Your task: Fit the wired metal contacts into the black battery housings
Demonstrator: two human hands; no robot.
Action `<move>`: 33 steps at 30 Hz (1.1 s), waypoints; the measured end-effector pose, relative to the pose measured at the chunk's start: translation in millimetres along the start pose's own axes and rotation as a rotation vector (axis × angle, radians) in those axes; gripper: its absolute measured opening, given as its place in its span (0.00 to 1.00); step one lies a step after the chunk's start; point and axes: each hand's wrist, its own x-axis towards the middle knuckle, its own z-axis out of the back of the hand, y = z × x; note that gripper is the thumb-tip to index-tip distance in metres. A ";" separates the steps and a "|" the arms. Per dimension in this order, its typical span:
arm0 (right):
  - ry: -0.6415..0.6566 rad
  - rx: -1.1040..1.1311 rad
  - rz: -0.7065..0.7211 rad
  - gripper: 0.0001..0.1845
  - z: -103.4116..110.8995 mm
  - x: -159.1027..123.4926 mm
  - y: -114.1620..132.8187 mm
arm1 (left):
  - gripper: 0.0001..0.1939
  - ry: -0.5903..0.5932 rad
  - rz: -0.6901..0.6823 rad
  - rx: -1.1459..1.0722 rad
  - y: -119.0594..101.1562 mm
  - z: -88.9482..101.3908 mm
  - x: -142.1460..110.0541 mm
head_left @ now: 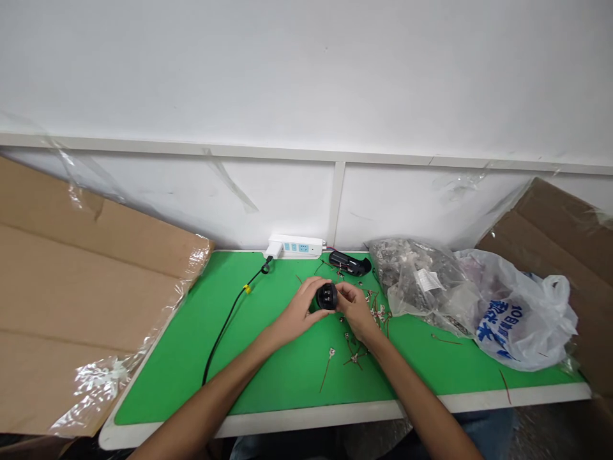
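Note:
Above the middle of the green table, a black rounded housing [327, 296] is held between both hands, its open face with small metallic parts turned up toward me. My left hand [305, 303] is closed around its left side, thumb along the lower edge. On the right side, the fingers of my right hand [353, 308] pinch its rim. Small round parts with thin wires [378, 313] lie scattered beside and partly under my right hand. One such wired part [332, 352] sits apart, nearer the front. Behind my hands lies a longer black plastic casing [349, 262].
A white power strip [302, 246] stands against the wall, with a plugged-in black cable [233, 309] running forward on the left. Clear bags of parts [414, 275] and a white plastic bag [522, 313] fill the right side. Cardboard sheets [86, 287] flank the table.

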 end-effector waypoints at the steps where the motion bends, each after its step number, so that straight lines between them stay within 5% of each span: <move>1: 0.003 -0.006 -0.002 0.24 0.6 0.3 0.3 | 0.31 -0.004 -0.001 -0.002 0.2 0.0 0.4; 7: -0.038 -0.219 0.095 0.20 18.9 2.3 15.2 | 0.31 -0.038 0.059 -0.160 -0.2 -5.2 4.7; 12: -0.227 -0.217 0.174 0.26 40.8 5.7 24.6 | 0.27 -0.171 0.352 -0.788 -2.3 -15.6 5.3; 16: -0.221 -0.245 0.152 0.25 41.2 9.1 19.6 | 0.26 -0.283 0.451 -1.106 -8.5 -17.2 7.0; 26: -0.174 -0.287 0.178 0.27 36.2 10.2 11.2 | 0.25 -0.268 0.511 -1.100 -13.5 -21.1 4.0; 33: -0.295 -0.213 0.178 0.26 50.4 14.7 14.6 | 0.27 -0.321 0.392 -0.880 -12.4 -20.4 7.7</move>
